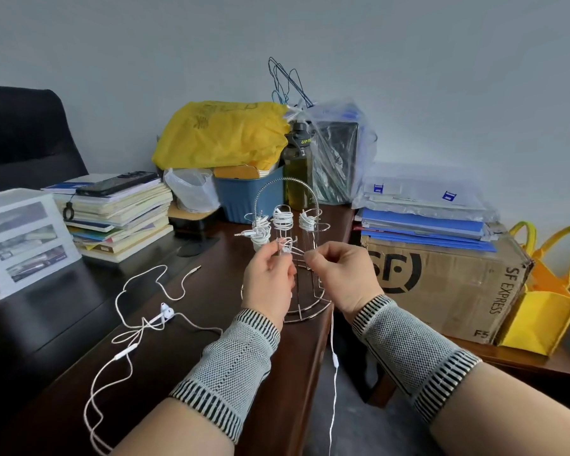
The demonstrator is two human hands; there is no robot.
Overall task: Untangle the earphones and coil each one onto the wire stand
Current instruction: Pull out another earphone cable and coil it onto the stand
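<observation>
Left hand (pixel 268 278) and right hand (pixel 342 274) pinch a white earphone cable (pixel 333 363) at the wire stand (pixel 305 301)

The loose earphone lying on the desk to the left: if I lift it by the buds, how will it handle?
Probably floppy: the loose earphone lies in slack loops, so its cord would trail. Likely light, being thin wire. It may snag, since strands cross near its inline remote; the left hand should lift slowly.
</observation>
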